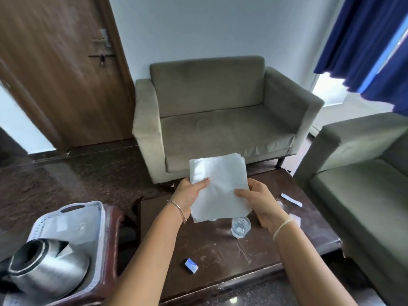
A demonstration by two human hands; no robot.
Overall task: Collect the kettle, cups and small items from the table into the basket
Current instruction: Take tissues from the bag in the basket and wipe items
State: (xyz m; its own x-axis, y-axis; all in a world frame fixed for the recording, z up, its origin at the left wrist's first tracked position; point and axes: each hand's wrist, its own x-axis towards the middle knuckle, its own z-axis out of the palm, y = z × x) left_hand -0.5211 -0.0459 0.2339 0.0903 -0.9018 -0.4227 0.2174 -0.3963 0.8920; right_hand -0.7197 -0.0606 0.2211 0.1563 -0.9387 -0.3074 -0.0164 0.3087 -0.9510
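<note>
Both hands hold 1 stack of white paper napkins (pixel 217 186) above the dark wooden table (pixel 223 255). The left hand (pixel 187 195) pinches its left edge, thumb on top; the right hand (pixel 261 203) grips its right edge with curled fingers. On the table stand a clear glass cup (pixel 240 226), a small blue-and-white packet (pixel 191 265) and a white sachet (pixel 291 199). The steel kettle (pixel 50 270) sits in the white basket (pixel 100 219) at left.
</note>
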